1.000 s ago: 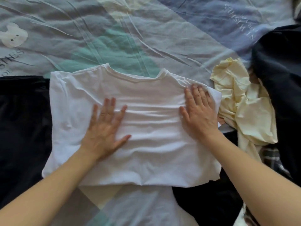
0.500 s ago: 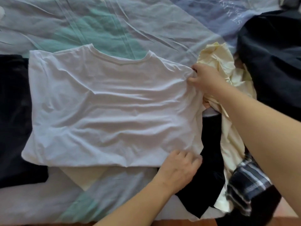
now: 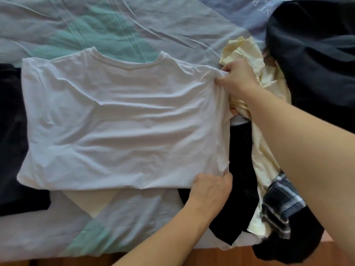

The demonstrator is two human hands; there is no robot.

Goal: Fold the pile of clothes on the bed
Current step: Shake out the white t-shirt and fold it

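Pinching the white T-shirt [image 3: 123, 120] along its right edge: our right hand [image 3: 239, 79] clamps the upper corner by the shoulder, our left hand [image 3: 212, 189] clamps the lower corner at the hem. We judge both corners are held so that side can swing over leftward as one flap. Shirt lies flat at frame centre on the bed sheet [image 3: 115, 22], collar toward the top, softly creased. Unfolded pile at right: yellow garment [image 3: 247, 52], plaid cloth [image 3: 282, 202], dark clothes [image 3: 315, 54].

A wrinkled grey-and-teal bedsheet [image 3: 115, 25] covers the bed above a brown wooden floor [image 3: 57, 261].
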